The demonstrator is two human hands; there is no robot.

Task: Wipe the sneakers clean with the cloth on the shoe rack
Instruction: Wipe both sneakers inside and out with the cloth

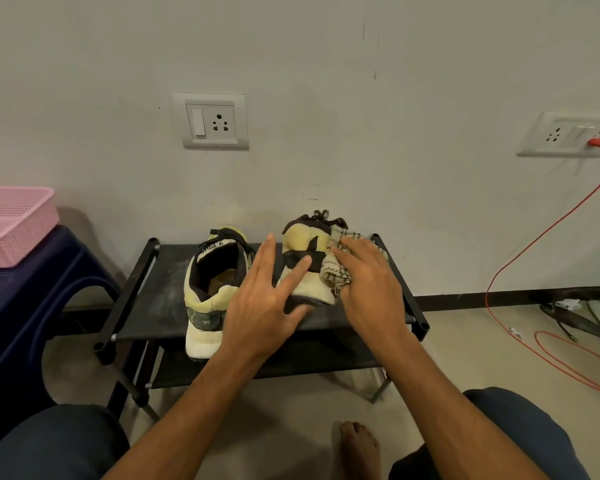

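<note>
Both my hands on a sneaker (305, 258) on the shoe rack (153, 296), one pressing a cloth (336, 275) to it.

The fingers (293, 275) of my left hand (267, 303) lie straight and spread against the sneaker's heel, gripping nothing, with the thumb at its sole. My right hand (364, 282) presses flat, relaxed fingers on the checked cloth bunched against the shoe's right side. Both forearms reach forward. The sneaker stands on the rack's top shelf, and the second sneaker (205, 299) is just left of it.
</note>
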